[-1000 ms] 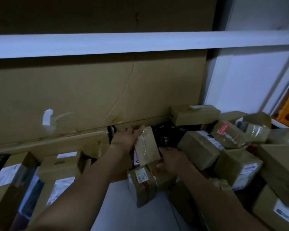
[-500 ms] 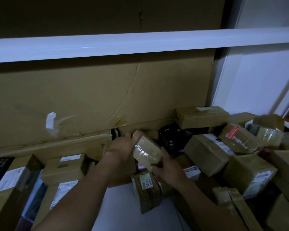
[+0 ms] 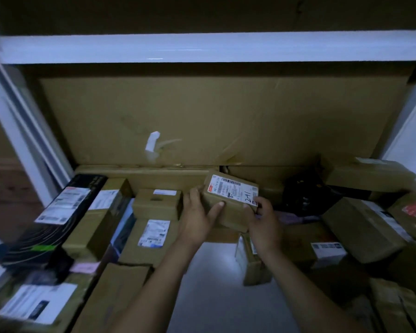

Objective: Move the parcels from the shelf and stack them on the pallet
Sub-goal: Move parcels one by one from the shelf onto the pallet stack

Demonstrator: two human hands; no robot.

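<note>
Parcel (image 3: pixel 228 203) now turned label-up, my left hand (image 3: pixel 197 213) at its nine o'clock, right hand (image 3: pixel 262 221) at three, fingers curled round it; I'd lift it level.

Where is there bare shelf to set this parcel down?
Only the white shelf strip in front of the held parcel, bordered by the labelled box on its left and the small parcel on its right. Both sides and the back are packed with boxes.
</note>
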